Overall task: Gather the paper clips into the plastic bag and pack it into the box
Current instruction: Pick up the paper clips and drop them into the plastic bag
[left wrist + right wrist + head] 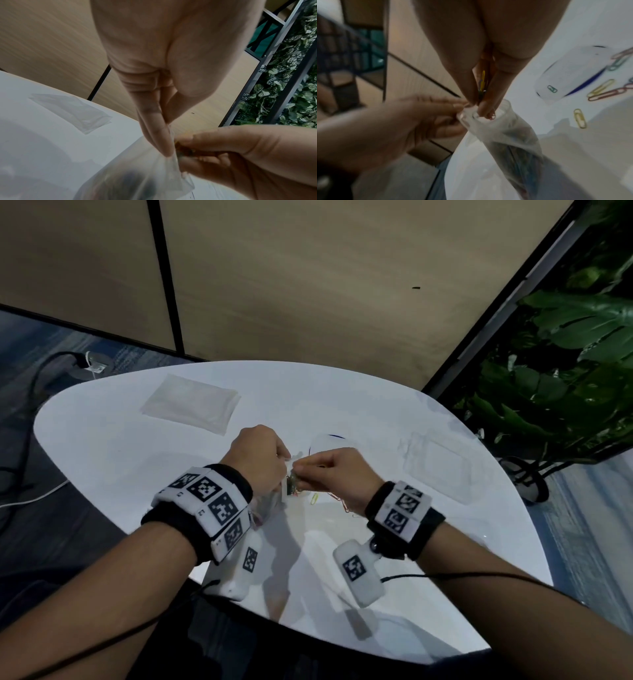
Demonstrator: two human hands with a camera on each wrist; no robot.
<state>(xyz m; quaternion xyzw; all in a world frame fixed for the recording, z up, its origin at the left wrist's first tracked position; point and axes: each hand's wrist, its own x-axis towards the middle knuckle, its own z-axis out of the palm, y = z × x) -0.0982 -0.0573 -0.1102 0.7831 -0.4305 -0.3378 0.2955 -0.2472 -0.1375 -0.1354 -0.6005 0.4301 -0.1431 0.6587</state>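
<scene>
From the head view I see the white table (pixel 102 446) filling the middle of the frame, and near its upper right lies a clear flat box (pixel 436 465), lidded or open I cannot tell. At centre my left hand (pixel 258 462) holds up the plastic bag (pixel 508 136), thumb and fingers pinching one lip of its mouth. My right hand (pixel 334 472) sits just beside it, fingers pressed together around a small bunch of paper clips (pixel 482 82), their tips already at the opening.

I judge the bag limp, slick and light (it sags below the pinch), so the hold belongs at the rim, where the film is folded thicker; gripped lower it would likely collapse shut. The clips look stiff, springy and prone to tangle, so I would release them only once inside the mouth.

The right wrist view shows what the head view hides: the round open mouth, dark clips already inside the bag, and loose clips (pixel 607 92) on the table at right-centre of the frame. The left wrist view alone shows a second, spare bag (pixel 72 111) lying flat at left-centre. The head view alone places the box.
</scene>
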